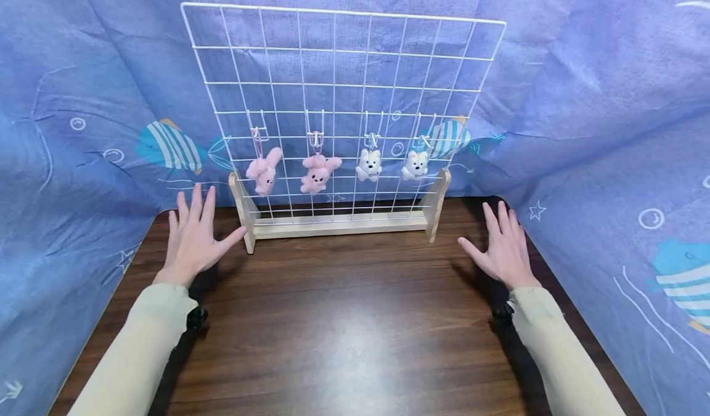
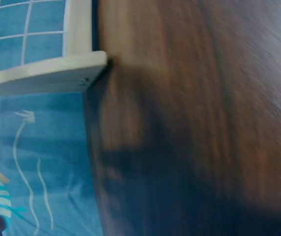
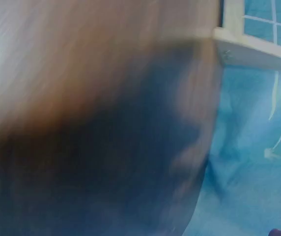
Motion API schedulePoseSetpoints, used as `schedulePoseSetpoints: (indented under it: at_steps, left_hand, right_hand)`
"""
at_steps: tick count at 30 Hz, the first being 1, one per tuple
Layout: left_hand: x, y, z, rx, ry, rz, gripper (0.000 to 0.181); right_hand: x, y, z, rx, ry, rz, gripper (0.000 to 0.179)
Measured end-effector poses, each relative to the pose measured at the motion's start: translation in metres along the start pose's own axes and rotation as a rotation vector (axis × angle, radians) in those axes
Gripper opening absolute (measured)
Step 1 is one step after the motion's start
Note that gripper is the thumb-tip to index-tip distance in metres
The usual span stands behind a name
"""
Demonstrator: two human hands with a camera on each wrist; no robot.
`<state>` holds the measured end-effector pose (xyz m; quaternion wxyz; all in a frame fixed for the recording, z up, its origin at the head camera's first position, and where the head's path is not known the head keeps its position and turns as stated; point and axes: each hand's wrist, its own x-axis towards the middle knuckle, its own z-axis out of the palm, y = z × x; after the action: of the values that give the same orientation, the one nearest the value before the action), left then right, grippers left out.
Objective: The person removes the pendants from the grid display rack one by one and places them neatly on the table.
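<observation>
My left hand point(image 1: 193, 240) is spread with straight fingers over the table's left side, its thumb tip overlapping the rack's left wooden foot point(image 1: 243, 212) in the head view. On the right, my other hand point(image 1: 503, 252) is likewise spread and holds nothing, apart from the right foot point(image 1: 437, 206). Between them stands a white wire grid rack point(image 1: 344, 50). Two pink plush keychains, one at the left point(image 1: 264, 172) and a second with its ears sideways point(image 1: 318, 174), hang from its hooks. Two white bear keychains, one nearer the middle point(image 1: 369, 164) and one farther right point(image 1: 415, 165), hang beside them.
The dark wood table point(image 1: 344, 305) stretches in front of the rack, with a bright glare on it. A blue cloth point(image 1: 599, 95) with fish and bubble prints rises behind and along both sides. A pale wooden bar point(image 1: 338, 225) joins the rack's feet.
</observation>
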<state>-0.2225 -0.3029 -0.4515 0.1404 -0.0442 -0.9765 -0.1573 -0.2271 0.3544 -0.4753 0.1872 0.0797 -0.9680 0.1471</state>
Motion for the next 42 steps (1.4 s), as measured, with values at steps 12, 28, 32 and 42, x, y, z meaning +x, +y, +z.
schedulePoseSetpoints:
  at_steps: [12, 28, 32, 42]
  left_hand:
    - [0.026, 0.029, -0.01, -0.353, 0.049, -0.018, 0.098]
    - [0.052, 0.046, -0.006, -0.66, 0.274, -0.07, 0.051]
    - [0.055, 0.05, -0.004, -0.648, 0.311, -0.086, 0.042]
    - [0.057, 0.053, -0.003, -0.712, 0.362, -0.102, 0.036]
  right_hand:
    - [0.035, -0.059, -0.015, 0.38, 0.14, -0.016, 0.072]
    - [0.08, -0.121, -0.033, 0.721, 0.258, -0.029, 0.047]
    - [0.089, -0.131, -0.035, 0.764, 0.295, -0.036, 0.046]
    - [0.11, -0.15, -0.046, 0.714, 0.285, 0.036, 0.048]
